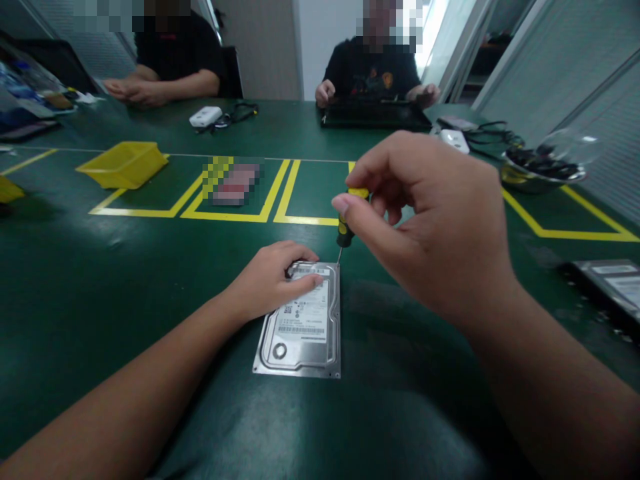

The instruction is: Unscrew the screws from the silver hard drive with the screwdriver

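A hard drive (305, 343) is laid flat on the green surface (400, 413), its long axis run from the near edge toward the far edge, with the far end turned slightly to the right. A screwdriver (344, 230) is stood almost upright, its yellow-and-black handle leaned a little right and its thin shaft pointed down at the drive's far right corner. The handle is pinched between the thumb and fingertips of the right hand (435, 213). The left hand (273, 277) is spread over the drive's far left part, the thumb laid across the label, so that the left long edge and some print are covered. Part of the yellow tape (225, 217) is hidden behind the right hand. Toward the right edge of the surface, a second drive (610, 283) is cut off by the view, and beyond it a metal bowl (575, 177) is filled with dark pieces. Toward the left edge a yellow bin (123, 167) is placed; near the far edge a white adapter (205, 117) is seen, and a flat black object (377, 117) is held by a co-worker. Barcodes and a square code are printed on the white label (300, 323); its text is too small to be read.
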The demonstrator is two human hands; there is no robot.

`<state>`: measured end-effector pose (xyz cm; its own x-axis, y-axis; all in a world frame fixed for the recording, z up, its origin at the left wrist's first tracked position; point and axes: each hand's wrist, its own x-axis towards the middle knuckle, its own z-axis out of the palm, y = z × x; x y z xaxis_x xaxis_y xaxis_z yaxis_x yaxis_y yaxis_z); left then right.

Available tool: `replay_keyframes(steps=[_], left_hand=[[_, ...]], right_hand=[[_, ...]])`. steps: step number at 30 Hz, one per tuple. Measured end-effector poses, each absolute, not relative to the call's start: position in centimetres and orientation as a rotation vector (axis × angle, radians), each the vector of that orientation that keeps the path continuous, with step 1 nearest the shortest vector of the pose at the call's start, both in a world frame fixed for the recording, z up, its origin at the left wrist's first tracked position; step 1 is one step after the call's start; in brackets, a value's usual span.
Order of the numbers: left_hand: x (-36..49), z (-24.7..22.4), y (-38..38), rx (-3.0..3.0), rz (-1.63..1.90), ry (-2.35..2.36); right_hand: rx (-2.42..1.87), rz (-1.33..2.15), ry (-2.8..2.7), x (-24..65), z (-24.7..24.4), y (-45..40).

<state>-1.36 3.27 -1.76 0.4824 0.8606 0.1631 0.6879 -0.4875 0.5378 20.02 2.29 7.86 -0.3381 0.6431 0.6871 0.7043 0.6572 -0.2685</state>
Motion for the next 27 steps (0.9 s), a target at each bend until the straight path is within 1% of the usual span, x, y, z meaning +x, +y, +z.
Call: replay_keyframes(steps=[14,27], left_hand=[[-1.42,-1.64,3.27,2.319,0.582,1.29],[-1.42,-1.62,3.23,2.302,0.582,1.287]], right_hand=[[-1.053,-0.039,-2.096,20.12,8.6,2.02],[-1.116,-0.157,-2.089,20.1,8.36,2.19]])
